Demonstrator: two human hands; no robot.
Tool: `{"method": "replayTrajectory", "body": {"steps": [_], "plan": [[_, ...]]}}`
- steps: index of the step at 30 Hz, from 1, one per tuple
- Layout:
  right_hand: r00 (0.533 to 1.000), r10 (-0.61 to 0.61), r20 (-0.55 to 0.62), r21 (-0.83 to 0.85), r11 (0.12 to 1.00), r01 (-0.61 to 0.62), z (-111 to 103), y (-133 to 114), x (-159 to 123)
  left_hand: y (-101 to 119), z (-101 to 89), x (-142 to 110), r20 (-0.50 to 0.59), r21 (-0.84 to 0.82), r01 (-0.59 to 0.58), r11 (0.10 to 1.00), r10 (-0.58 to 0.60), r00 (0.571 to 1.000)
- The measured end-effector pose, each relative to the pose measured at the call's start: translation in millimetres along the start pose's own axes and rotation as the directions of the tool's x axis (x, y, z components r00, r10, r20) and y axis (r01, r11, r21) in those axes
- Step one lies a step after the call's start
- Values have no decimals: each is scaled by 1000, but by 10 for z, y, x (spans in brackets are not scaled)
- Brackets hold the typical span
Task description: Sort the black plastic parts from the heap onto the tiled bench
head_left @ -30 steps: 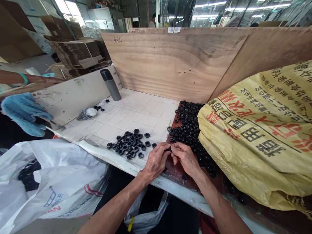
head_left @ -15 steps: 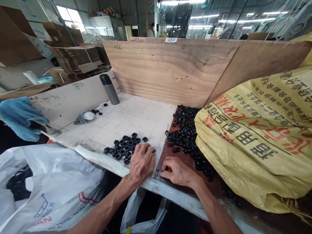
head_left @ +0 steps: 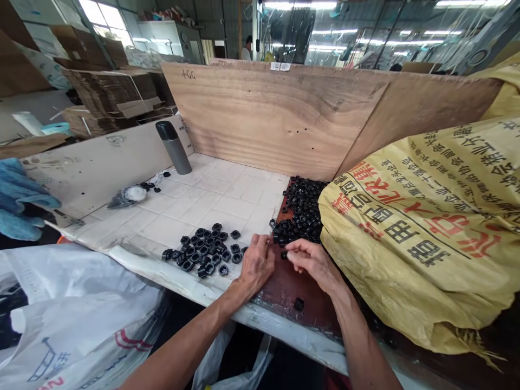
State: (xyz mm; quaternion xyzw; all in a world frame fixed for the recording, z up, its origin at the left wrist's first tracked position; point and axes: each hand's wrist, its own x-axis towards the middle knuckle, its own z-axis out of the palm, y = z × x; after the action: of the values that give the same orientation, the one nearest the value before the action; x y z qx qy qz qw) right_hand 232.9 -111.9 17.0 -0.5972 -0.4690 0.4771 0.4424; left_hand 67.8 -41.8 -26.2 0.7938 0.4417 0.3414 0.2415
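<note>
My left hand (head_left: pixel 258 264) and right hand (head_left: pixel 311 257) are right by a messy heap of small, shiny black nut-shaped pieces (head_left: pixel 304 203), printed yellow woven sack (head_left: pixel 422 227) alongside, tall grey black-capped bottle (head_left: pixel 179 154) way back on the white tile-patterned worktop (head_left: pixel 244 187).

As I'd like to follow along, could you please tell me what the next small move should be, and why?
Perhaps the right hand should take the black piece beside it, since that piece lies within easy reach near the heap.

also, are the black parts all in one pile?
No: one cluster of black parts sits on the pale tabletop left of the left hand, while a bigger heap lies beside the yellow sack.
</note>
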Motion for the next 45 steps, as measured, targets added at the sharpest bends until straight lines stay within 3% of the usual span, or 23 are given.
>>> {"method": "replayTrajectory", "body": {"steps": [2,3,5,7,10,15,17,19,22,25,27,34,40,45], "plan": [[980,-10,200,-77,997,26,97,1,-32,-52,4,96,1,41,29,999,-29,1000],[970,-4,243,-139,989,39,128,18,-34,-66,11,147,33,47,20,999,-21,999],[985,11,172,-264,964,35,147,90,-4,-75,27,219,111,32,-32,999,28,993],[1000,9,4,-334,943,-7,117,189,54,-72,36,233,154,15,-81,997,78,985],[992,0,-129,-328,944,-43,53,306,132,-82,35,171,137,21,-114,993,110,985],[977,100,-186,-63,991,-114,63,265,134,-126,14,103,114,-72,-112,991,120,986],[971,122,-205,46,992,-115,86,193,111,-119,-8,101,139,-213,-25,977,56,989],[971,107,-214,103,991,-86,103,125,88,-87,-43,89,195,-412,172,895,-98,976],[983,43,-181,132,991,-19,117,67,64,-13,-113,47,312,-694,412,591,-269,911],[985,28,-170,139,990,-4,128,62,61,51,-174,10,343,-843,423,332,-274,899],[980,55,-190,154,988,-25,136,70,66,73,-197,0,359,-870,421,256,-255,898],[996,48,-78,184,982,-32,158,55,60,94,-209,0,415,-836,462,296,-209,885],[983,-9,-182,214,976,49,136,69,61,116,-226,12,373,-824,451,343,-270,887],[966,-164,-201,-33,986,161,173,43,60,120,-246,14,395,-823,451,345,-222,891]]}}
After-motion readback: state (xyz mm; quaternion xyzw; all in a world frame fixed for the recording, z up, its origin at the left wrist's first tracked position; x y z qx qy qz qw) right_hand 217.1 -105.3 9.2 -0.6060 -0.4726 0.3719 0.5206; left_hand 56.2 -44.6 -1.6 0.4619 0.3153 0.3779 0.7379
